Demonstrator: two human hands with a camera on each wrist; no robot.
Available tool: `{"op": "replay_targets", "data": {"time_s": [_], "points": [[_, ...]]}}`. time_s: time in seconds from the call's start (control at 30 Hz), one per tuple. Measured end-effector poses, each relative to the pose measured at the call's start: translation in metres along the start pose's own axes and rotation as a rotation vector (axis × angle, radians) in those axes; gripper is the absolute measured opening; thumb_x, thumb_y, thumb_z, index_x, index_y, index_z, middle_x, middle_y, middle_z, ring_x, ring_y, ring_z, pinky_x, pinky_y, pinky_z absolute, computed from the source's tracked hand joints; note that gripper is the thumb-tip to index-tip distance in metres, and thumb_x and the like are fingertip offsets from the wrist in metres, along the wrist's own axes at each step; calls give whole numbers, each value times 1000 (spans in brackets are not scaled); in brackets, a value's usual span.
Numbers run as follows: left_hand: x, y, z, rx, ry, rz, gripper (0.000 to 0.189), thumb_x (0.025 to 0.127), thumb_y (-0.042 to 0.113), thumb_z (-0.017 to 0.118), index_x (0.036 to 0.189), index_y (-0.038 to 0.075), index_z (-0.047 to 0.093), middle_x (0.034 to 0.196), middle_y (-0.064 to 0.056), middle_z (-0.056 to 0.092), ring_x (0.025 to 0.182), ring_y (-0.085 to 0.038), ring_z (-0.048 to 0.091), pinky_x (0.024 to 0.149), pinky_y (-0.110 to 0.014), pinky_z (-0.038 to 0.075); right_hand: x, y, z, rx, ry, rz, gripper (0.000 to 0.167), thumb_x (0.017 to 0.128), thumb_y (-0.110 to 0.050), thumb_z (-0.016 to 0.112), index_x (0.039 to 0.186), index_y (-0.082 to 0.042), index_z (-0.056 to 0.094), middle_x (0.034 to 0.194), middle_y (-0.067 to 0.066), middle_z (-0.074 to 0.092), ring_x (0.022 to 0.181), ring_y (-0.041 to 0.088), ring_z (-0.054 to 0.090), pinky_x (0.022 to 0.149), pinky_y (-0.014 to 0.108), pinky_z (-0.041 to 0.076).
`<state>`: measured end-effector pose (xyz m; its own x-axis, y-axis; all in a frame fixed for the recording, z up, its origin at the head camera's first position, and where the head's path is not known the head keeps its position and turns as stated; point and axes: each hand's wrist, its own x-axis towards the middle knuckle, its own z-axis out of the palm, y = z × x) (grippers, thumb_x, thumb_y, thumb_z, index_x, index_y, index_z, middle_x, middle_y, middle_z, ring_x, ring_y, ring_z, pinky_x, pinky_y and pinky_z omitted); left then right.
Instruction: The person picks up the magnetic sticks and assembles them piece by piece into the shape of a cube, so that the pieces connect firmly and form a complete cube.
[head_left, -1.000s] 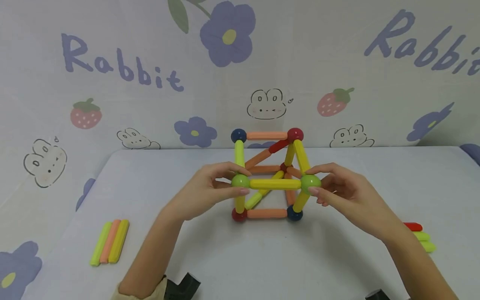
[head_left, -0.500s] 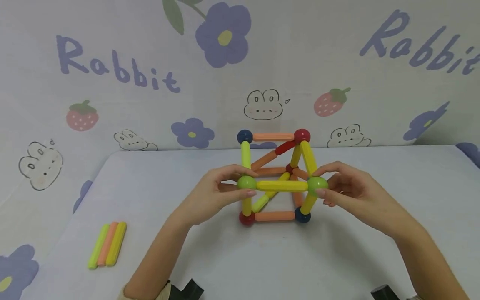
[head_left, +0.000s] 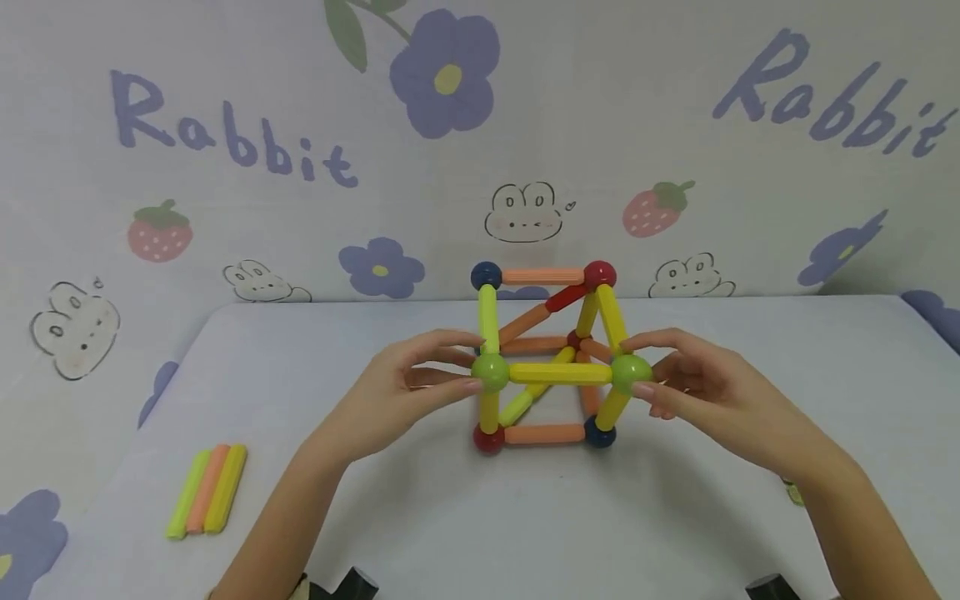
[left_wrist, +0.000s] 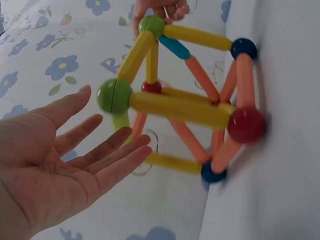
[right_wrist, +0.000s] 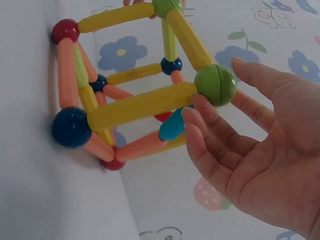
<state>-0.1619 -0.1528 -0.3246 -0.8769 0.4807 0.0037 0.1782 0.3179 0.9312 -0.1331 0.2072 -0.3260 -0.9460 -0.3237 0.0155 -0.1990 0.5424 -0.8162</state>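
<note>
A cube-like frame of magnetic rods [head_left: 561,374] and coloured balls stands on the white table. Yellow, lime, orange, red and teal rods join it. At its upper front left corner sits a green ball [left_wrist: 115,96]. My left hand [left_wrist: 75,145] is beside that ball, fingers spread and straight, thumb tip just apart from it in the left wrist view. At the front right corner is another green ball [right_wrist: 215,85]. My right hand [right_wrist: 270,135] has thumb and index finger at this ball, pinching its side, while the other fingers curl loosely below.
Three loose rods, lime, orange and yellow [head_left: 225,489], lie side by side at the table's left. A small greenish piece [head_left: 792,492] shows beside my right forearm, which hides what lies behind it. A patterned cloth [head_left: 300,225] hangs behind the table.
My left fingers have let go of the left green ball and drawn back leftward. My right hand stays at its ball. The frame stands much as before, the view having shifted slightly.
</note>
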Motion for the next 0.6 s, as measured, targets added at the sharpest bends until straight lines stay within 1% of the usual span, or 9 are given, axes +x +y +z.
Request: {"op": "replay_targets", "data": {"time_s": [0.1, 0.17, 0.23, 0.3, 0.4, 0.47, 0.5, 0.53, 0.6], "points": [[-17, -6, -14, 42, 46, -30, 47, 100, 19, 74, 146, 16, 61, 140, -10, 66, 122, -29, 71, 102, -46, 59, -7, 9, -7, -29, 31, -11, 47, 105, -16, 67, 150, -18, 52, 107, 10, 71, 84, 21, 71, 76, 27, 61], [-31, -12, -25, 89, 97, -47, 46, 101, 21, 74, 145, 16, 62, 139, -10, 67, 122, -29, 71, 102, -45, 59, -14, 20, -13, -44, 65, -24, 47, 105, -13, 66, 150, -17, 53, 107, 8, 72, 84, 20, 71, 76, 24, 60], [-47, -20, -36, 135, 158, -51, 44, 101, 21, 74, 144, 15, 63, 138, -11, 68, 121, -28, 71, 101, -41, 59, -20, 31, -19, -78, 102, -11, 45, 105, -12, 66, 149, -17, 55, 106, 3, 73, 85, 17, 71, 75, 22, 60], [-64, -29, -48, 186, 221, -58, 42, 101, 21, 73, 142, 13, 65, 137, -13, 68, 121, -28, 71, 99, -32, 59, -27, 43, -26, -121, 137, 19, 43, 105, -12, 67, 146, -15, 57, 104, -1, 74, 85, 12, 70, 73, 21, 59], [-87, -48, -67, 252, 305, -94, 40, 102, 22, 73, 140, 10, 66, 139, -15, 67, 118, -11, 71, 95, -16, 55, -41, 62, -38, -178, 179, 67, 38, 104, -14, 69, 141, -17, 61, 105, -14, 73, 89, 1, 69, 72, 17, 57], [-101, -63, -80, 301, 355, -152, 41, 103, 25, 72, 140, 9, 66, 141, -16, 67, 114, 5, 66, 92, -8, 51, -49, 76, -46, -205, 199, 79, 36, 103, -13, 70, 138, -14, 63, 108, -23, 70, 91, -6, 65, 73, 12, 55], [-109, -71, -86, 324, 384, -180, 41, 103, 25, 72, 139, 8, 66, 141, -16, 67, 111, 11, 62, 90, -5, 49, -53, 84, -49, -217, 208, 79, 35, 102, -13, 71, 137, -13, 64, 109, -29, 68, 93, -10, 64, 74, 9, 53], [-116, -78, -92, 344, 416, -208, 42, 102, 26, 72, 139, 6, 67, 141, -17, 67, 108, 18, 58, 89, -3, 48, -56, 90, -52, -234, 213, 88, 35, 101, -13, 72, 136, -12, 65, 110, -32, 65, 93, -12, 61, 74, 7, 51], [-130, -92, -102, 392, 483, -276, 43, 102, 28, 73, 138, 5, 67, 141, -19, 66, 106, 19, 54, 85, 0, 45, -60, 101, -57, -276, 209, 126, 36, 101, -13, 73, 135, -6, 65, 116, -19, 70, 91, -16, 57, 73, 5, 50]]}}
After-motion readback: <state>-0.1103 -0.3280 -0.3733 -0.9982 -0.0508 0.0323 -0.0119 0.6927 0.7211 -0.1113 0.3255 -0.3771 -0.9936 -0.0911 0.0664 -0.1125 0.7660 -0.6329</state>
